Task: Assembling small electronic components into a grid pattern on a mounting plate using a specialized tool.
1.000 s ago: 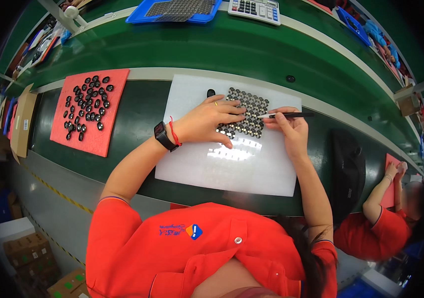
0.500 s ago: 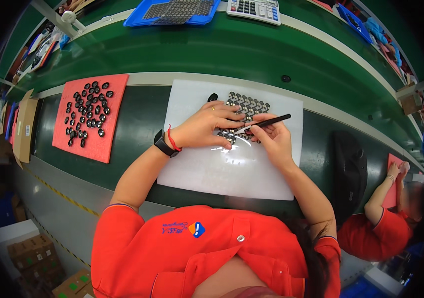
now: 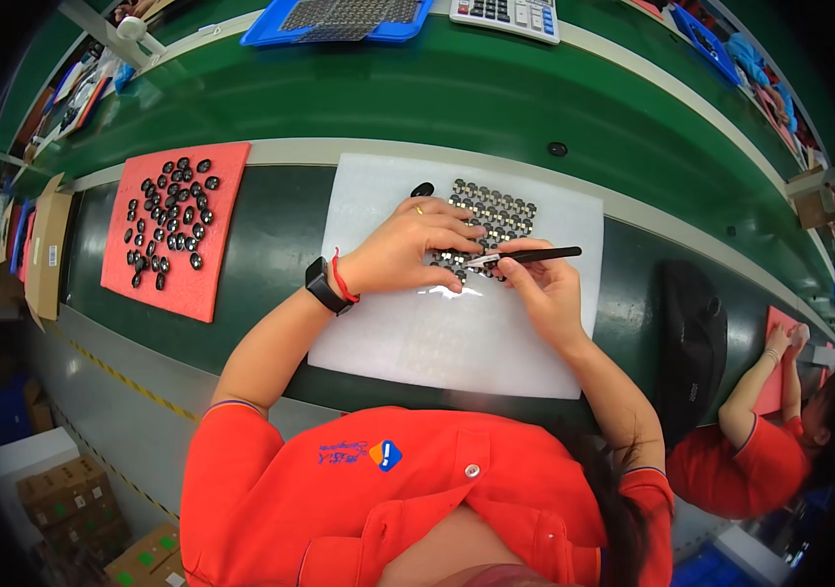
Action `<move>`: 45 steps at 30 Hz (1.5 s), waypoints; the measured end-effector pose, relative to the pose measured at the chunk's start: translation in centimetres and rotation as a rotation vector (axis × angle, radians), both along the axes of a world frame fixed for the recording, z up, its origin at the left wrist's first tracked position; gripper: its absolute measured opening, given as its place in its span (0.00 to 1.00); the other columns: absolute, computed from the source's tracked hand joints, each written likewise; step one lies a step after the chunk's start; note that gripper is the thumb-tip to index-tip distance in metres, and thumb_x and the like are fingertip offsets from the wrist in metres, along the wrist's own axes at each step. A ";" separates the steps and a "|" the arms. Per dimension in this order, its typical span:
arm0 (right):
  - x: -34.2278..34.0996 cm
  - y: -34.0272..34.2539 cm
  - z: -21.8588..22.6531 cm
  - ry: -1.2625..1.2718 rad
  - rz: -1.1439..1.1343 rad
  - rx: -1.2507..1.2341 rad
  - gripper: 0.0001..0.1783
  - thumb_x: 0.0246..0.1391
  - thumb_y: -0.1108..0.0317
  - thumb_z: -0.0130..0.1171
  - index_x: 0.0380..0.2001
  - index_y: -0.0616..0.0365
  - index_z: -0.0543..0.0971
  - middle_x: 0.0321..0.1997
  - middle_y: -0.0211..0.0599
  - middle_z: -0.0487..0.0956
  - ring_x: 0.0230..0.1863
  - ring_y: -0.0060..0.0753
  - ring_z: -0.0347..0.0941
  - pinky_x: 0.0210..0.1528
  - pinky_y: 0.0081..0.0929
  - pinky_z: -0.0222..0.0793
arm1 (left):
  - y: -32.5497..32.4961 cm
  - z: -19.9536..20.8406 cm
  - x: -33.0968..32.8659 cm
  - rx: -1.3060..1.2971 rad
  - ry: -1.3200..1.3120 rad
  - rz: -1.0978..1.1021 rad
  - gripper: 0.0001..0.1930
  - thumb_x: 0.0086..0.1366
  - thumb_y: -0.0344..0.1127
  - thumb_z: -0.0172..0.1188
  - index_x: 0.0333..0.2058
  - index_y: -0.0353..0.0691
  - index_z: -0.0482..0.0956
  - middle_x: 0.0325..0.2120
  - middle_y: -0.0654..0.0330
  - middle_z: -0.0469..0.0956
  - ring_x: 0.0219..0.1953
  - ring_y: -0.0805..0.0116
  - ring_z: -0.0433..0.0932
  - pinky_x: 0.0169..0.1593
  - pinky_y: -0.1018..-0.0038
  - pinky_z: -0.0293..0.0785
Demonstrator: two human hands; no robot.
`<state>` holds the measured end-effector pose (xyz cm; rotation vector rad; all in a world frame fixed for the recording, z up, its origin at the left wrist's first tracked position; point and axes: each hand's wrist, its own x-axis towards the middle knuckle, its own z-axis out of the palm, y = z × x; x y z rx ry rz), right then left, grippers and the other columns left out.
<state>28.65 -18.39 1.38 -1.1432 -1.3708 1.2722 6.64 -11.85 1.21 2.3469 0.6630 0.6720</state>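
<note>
A panel of small round circuit boards lies on a white foam sheet. My left hand is spread flat, its fingertips resting on the panel's left part and hiding some of the boards. Black tweezers are pinched in my right hand, held like a pen. Their pale metal tips touch or hover just over the panel's lower part, near my left fingertips; contact cannot be made out. A black round part sits on the foam just beyond my left hand.
At left, a pink foam sheet carries many black round parts. A blue tray and a calculator stand on the shelf. A black bag lies at right, with a co-worker in a red shirt beyond it.
My right hand has shifted slightly down and right, and the tweezers now lie flatter, closer to level. My left hand stays on the panel, nearly unmoved.
</note>
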 end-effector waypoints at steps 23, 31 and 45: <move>0.5 1.1 1.3 0.081 0.020 -0.201 0.10 0.56 0.70 0.56 0.40 0.62 0.75 0.29 0.28 0.76 0.24 0.16 0.69 0.25 0.12 0.61 | -0.5 0.4 0.5 0.044 -0.142 -0.033 0.23 0.45 0.38 0.70 0.43 0.47 0.78 0.48 0.62 0.75 0.55 0.59 0.68 0.58 0.59 0.57; 1.6 0.1 0.8 0.003 -0.018 0.188 0.10 0.57 0.72 0.53 0.41 0.64 0.72 0.38 0.38 0.77 0.38 0.25 0.74 0.39 0.19 0.68 | -1.2 0.2 1.6 0.168 -0.069 0.042 0.15 0.48 0.38 0.68 0.37 0.48 0.80 0.39 0.69 0.79 0.48 0.69 0.73 0.50 0.66 0.58; 1.5 -0.8 -0.5 -0.037 0.069 0.275 0.10 0.58 0.75 0.51 0.42 0.66 0.70 0.43 0.43 0.76 0.42 0.28 0.75 0.46 0.23 0.70 | -1.4 -0.1 1.7 0.268 -0.038 0.070 0.11 0.50 0.40 0.66 0.34 0.49 0.81 0.37 0.71 0.80 0.45 0.69 0.73 0.50 0.67 0.56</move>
